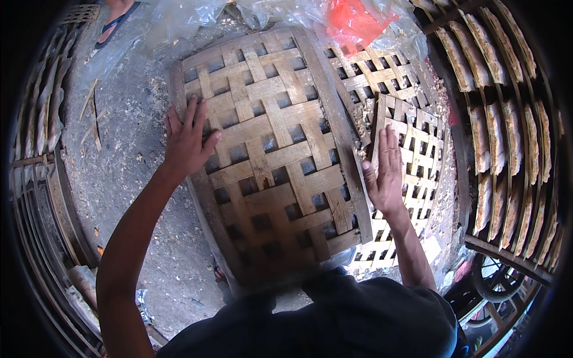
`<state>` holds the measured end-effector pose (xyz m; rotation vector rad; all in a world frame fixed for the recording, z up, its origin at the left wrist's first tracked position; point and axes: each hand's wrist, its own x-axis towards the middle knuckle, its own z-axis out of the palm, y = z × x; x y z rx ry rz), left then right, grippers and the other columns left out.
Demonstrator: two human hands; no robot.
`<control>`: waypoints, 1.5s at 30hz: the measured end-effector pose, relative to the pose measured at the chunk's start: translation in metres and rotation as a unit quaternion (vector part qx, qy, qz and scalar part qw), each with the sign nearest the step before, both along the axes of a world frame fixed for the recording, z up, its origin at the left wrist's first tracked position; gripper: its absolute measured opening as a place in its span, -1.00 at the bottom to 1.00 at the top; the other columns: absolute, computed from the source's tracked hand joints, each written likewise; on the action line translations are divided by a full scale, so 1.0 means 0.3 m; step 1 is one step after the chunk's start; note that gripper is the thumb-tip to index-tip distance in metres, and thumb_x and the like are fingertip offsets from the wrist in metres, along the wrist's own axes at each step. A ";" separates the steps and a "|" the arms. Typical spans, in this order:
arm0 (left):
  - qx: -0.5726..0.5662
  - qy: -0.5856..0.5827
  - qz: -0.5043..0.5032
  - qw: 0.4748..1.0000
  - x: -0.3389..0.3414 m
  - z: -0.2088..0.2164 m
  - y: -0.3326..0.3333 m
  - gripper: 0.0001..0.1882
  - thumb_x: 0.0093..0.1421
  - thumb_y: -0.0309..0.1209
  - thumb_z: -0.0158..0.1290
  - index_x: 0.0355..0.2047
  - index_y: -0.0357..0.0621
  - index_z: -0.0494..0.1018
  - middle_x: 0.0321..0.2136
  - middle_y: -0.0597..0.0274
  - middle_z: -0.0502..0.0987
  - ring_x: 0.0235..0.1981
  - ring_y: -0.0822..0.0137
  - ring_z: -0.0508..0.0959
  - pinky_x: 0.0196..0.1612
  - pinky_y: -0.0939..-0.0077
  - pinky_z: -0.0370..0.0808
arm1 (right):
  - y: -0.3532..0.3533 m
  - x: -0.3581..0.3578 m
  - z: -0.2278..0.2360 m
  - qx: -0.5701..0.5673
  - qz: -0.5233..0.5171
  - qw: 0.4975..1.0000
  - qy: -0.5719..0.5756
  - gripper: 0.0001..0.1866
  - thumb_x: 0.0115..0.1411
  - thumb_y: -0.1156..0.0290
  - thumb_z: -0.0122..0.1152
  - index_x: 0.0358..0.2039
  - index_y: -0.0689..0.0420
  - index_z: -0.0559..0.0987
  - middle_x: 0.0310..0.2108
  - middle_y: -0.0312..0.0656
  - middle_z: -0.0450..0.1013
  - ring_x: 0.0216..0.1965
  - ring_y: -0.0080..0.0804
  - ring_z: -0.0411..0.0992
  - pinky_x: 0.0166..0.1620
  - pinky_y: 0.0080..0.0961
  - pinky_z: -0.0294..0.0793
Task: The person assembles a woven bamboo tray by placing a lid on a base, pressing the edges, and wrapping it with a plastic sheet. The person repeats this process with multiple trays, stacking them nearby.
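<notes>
A large woven bamboo tray (271, 125) with a wooden frame lies in front of me, its near end close to my body. My left hand (190, 134) rests on its left edge, fingers spread and thumb over the slats. Along the right side, my right hand (385, 170) is held with fingers straight and thumb apart, over or beside the frame; whether it touches is hard to tell. A smaller woven tray (421, 152) lies under and beyond that hand. Neither hand grips anything.
Another woven tray (382, 74) lies behind on the right. Clear plastic sheets and a red plastic bag (358, 27) cover the far side. Racks of layered slabs (495, 140) stand right, another rack (45, 113) left. A wheel (504, 277) shows lower right; a sandalled foot (117, 18) far left.
</notes>
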<state>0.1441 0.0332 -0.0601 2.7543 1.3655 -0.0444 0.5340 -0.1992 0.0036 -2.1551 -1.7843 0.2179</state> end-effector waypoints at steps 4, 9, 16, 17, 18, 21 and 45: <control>-0.026 0.017 0.018 0.999 0.011 0.025 0.004 -0.12 0.39 0.21 -0.12 0.50 -0.05 -0.02 0.50 -0.09 -0.05 0.38 -0.69 -0.10 0.38 -0.58 -0.15 | -0.055 -0.136 -0.026 -0.211 0.177 0.950 -0.144 -0.27 0.45 -0.12 -0.11 0.54 -0.26 -0.01 0.55 0.09 -0.17 0.56 0.04 -0.23 0.49 0.23 -0.20; -0.029 0.050 0.023 0.998 0.058 0.035 0.009 -0.14 0.41 0.22 -0.18 0.52 0.01 -0.07 0.52 -0.02 -0.11 0.40 -0.67 -0.11 0.41 -0.53 -0.17 | -0.089 0.114 -0.104 -0.028 -0.091 0.995 -0.001 -0.11 0.48 -0.22 -0.31 0.52 0.23 -0.08 0.50 0.27 -0.12 0.52 0.22 -0.14 0.43 0.25 -0.03; -0.047 0.037 0.040 0.997 0.048 0.041 0.006 -0.12 0.40 0.28 -0.23 0.53 0.04 -0.09 0.52 -0.05 -0.11 0.41 -0.67 -0.17 0.42 -0.53 -0.20 | -0.111 0.007 -0.094 -0.118 -0.020 0.993 -0.025 -0.14 0.50 -0.16 -0.31 0.50 0.30 -0.06 0.48 0.29 -0.04 0.49 0.24 -0.04 0.47 0.06 0.01; -0.045 0.040 0.039 0.997 0.054 0.040 0.005 -0.12 0.40 0.28 -0.23 0.53 0.03 -0.09 0.52 -0.04 -0.12 0.41 -0.67 -0.18 0.42 -0.52 -0.20 | -0.134 0.078 -0.153 -0.099 -0.113 0.988 0.039 -0.13 0.50 -0.16 -0.30 0.49 0.34 -0.07 0.46 0.32 -0.02 0.47 0.27 0.01 0.46 0.00 0.07; -0.042 0.044 0.041 0.997 0.051 0.033 0.002 -0.11 0.40 0.28 -0.24 0.53 0.03 -0.10 0.53 -0.04 -0.12 0.41 -0.67 -0.18 0.42 -0.52 -0.21 | -0.151 0.138 -0.164 -0.072 -0.100 0.991 0.044 -0.12 0.50 -0.17 -0.28 0.49 0.34 -0.06 0.46 0.32 0.00 0.46 0.27 0.03 0.45 -0.02 0.09; -0.038 0.051 0.050 0.997 0.045 0.041 0.002 -0.12 0.41 0.28 -0.25 0.53 0.03 -0.10 0.53 -0.04 -0.12 0.43 -0.62 -0.19 0.42 -0.52 -0.22 | -0.106 0.061 -0.042 -0.043 -0.084 0.991 0.092 -0.17 0.49 -0.08 -0.15 0.47 0.35 0.00 0.44 0.31 0.05 0.45 0.27 0.06 0.44 -0.03 0.10; 0.050 0.073 0.102 0.991 -0.532 0.186 -0.207 -0.28 0.48 0.08 -0.25 0.50 -0.02 0.02 0.53 -0.01 -0.07 0.55 -0.10 -0.15 0.50 -0.24 -0.19 | -0.079 -0.151 -0.061 -0.030 0.068 0.996 0.058 -0.21 0.44 0.00 -0.01 0.48 0.24 0.07 0.44 0.30 0.03 0.38 0.38 0.14 0.36 0.05 0.25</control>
